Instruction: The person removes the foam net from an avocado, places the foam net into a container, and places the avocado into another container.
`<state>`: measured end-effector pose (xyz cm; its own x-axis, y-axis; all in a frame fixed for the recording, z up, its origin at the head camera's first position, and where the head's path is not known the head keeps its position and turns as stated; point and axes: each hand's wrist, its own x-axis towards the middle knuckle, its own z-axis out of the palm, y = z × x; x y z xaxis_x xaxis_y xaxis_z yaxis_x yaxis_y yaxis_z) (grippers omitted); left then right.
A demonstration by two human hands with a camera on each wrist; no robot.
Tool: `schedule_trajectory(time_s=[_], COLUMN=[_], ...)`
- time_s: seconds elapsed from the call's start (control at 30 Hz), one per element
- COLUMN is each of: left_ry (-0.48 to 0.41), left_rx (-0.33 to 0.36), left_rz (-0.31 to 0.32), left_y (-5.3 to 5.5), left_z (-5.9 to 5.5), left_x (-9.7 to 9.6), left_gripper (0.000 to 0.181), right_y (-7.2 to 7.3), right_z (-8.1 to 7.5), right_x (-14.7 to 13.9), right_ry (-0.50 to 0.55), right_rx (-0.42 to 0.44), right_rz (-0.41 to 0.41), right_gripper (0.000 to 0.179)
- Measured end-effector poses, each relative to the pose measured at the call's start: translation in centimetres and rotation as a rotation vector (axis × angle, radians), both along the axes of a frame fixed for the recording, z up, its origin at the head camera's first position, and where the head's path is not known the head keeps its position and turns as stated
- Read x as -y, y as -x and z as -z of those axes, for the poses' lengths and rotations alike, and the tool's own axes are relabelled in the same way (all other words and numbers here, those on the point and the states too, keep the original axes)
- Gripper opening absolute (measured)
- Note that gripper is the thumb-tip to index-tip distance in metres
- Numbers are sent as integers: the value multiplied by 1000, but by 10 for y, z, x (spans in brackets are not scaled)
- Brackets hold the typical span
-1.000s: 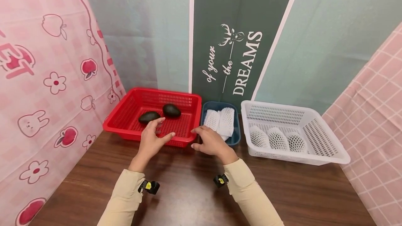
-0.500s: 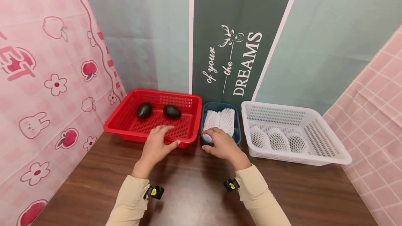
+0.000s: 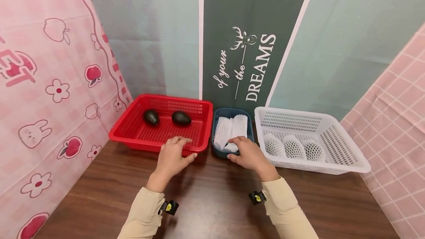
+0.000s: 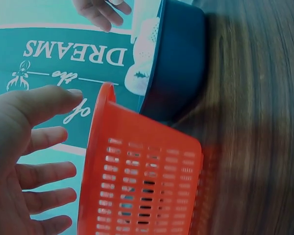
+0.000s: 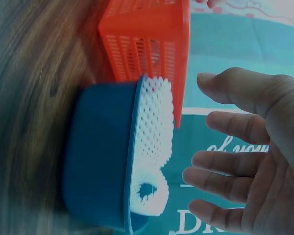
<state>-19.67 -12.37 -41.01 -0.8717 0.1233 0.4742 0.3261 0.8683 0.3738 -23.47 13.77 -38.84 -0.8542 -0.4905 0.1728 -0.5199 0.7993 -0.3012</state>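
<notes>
Two dark avocados, one on the left point(image 3: 151, 117) and one on the right point(image 3: 181, 118), lie in the red basket point(image 3: 116, 135). My left hand point(image 3: 170, 158) hovers at that basket's front rim, fingers spread and relaxed, holding nothing. White foam net sleeves point(image 3: 223, 132) fill the small blue bin point(image 3: 250, 115). Over the bin's front right corner is my right hand point(image 3: 247, 153), its fingers loosely bent and nothing in them. In the right wrist view, a gap shows between the right hand's fingertips point(image 5: 206, 81) and the foam net sleeves point(image 5: 154, 122).
To the right stands a white basket point(image 3: 352, 158) with three net-wrapped fruits point(image 3: 294, 148) in a row. All the containers stand on a dark wooden table point(image 3: 206, 209). A printed cloth point(image 3: 259, 47) hangs close behind them, with pink cloths point(image 3: 56, 121) at the sides.
Both hands have moved right, the right one from beside the red basket to over the blue bin. The left avocado has turned and shifted back a little and come into full view.
</notes>
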Motion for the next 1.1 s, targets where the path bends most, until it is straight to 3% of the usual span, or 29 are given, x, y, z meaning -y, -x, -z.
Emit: schedule_trajectory(time_s=[0.57, 1.1], left_ry=[78, 87], left_rx=[66, 27], left_rz=[57, 136], left_y=[3, 0], left_z=[-5, -1], left_x=[-22, -41], left_gripper=[45, 42], right_y=[2, 7], right_z=[-3, -3], right_x=[-34, -72], right_ry=[-7, 80], right_rx=[33, 9], right_rz=[54, 110], right_gripper=[47, 40])
